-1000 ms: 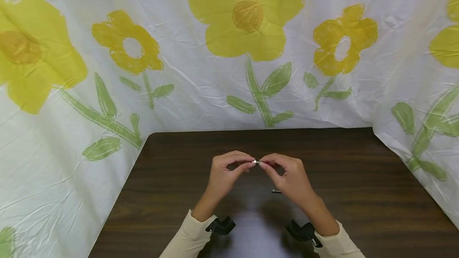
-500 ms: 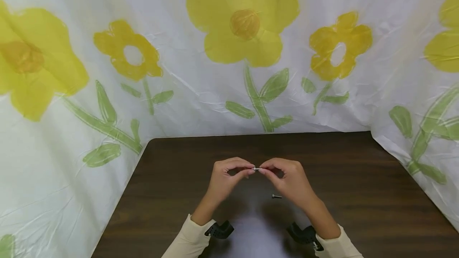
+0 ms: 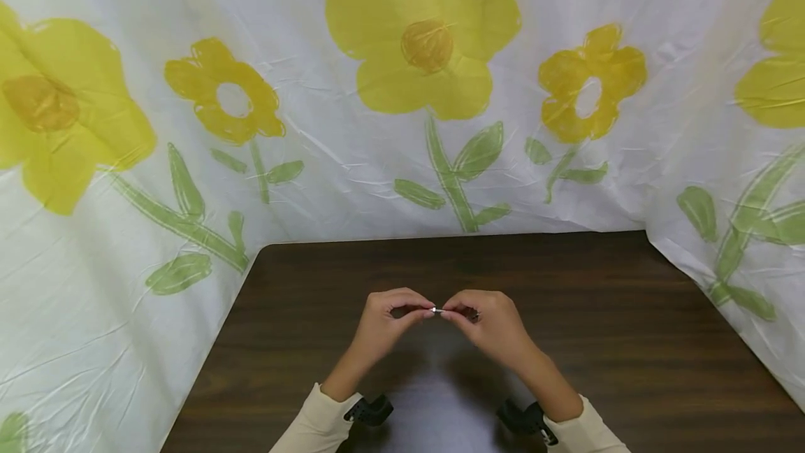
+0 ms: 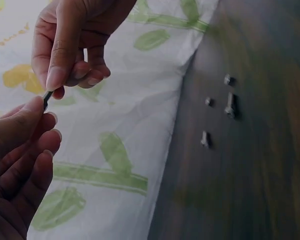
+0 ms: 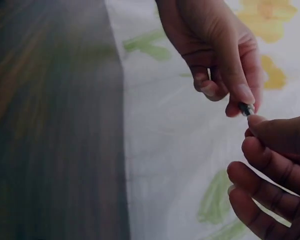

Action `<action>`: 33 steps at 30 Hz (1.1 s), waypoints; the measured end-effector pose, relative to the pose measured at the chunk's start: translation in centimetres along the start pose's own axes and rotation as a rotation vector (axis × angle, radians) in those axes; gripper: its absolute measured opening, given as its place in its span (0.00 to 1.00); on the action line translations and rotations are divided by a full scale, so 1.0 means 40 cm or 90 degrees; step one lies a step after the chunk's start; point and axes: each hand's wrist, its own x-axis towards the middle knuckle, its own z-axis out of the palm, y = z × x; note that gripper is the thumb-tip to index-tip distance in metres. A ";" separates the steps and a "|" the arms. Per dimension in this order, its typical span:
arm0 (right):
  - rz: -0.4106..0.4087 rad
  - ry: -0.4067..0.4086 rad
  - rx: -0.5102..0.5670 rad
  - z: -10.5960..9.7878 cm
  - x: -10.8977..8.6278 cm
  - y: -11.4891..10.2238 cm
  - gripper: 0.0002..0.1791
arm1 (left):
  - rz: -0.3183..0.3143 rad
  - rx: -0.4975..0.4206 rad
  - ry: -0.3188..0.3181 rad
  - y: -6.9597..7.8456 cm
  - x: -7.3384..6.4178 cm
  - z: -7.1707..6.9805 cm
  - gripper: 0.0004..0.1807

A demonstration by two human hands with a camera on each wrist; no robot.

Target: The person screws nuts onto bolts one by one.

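A small metal bolt (image 3: 438, 310) is held up above the table between my two hands. My left hand (image 3: 380, 324) pinches one end between thumb and forefinger. My right hand (image 3: 493, 324) pinches the other end the same way. In the right wrist view a wider, shiny part of the bolt (image 5: 246, 109) sits at the left fingertips. I cannot tell whether that part is a nut or the head. A short dark length of the bolt (image 4: 46, 99) shows between the fingertips in the left wrist view. The fingertips hide the rest.
On the dark wooden table (image 3: 302, 341) lie a larger bolt (image 4: 231, 106), a smaller bolt (image 4: 205, 139) and two small nut-like pieces (image 4: 229, 79), blurred in the left wrist view. A white cloth with yellow flowers (image 3: 352, 180) hangs behind and beside the table.
Both hands have come lower and slightly left in the head view, still pinching the bolt. The bolt lying on the table near the right hand is now out of sight there.
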 end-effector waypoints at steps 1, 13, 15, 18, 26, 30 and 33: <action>0.005 -0.003 -0.009 0.007 -0.003 0.000 0.07 | -0.008 0.001 -0.005 -0.002 -0.005 -0.003 0.04; 0.071 -0.047 -0.072 0.087 -0.024 0.016 0.03 | -0.079 0.066 -0.040 -0.049 -0.063 -0.024 0.06; 0.081 -0.059 -0.078 0.101 -0.026 0.020 0.03 | -0.095 0.071 -0.046 -0.056 -0.072 -0.030 0.05; 0.090 -0.081 -0.094 0.123 -0.031 0.025 0.04 | -0.116 0.070 -0.060 -0.068 -0.091 -0.039 0.04; 0.101 -0.177 -0.125 0.169 -0.038 0.032 0.04 | -0.169 0.059 -0.115 -0.089 -0.139 -0.056 0.03; 0.105 -0.207 -0.131 0.186 -0.038 0.034 0.05 | -0.220 0.059 -0.138 -0.090 -0.151 -0.062 0.03; 0.111 -0.217 -0.138 0.201 -0.037 0.037 0.05 | -0.247 0.074 -0.147 -0.092 -0.156 -0.065 0.03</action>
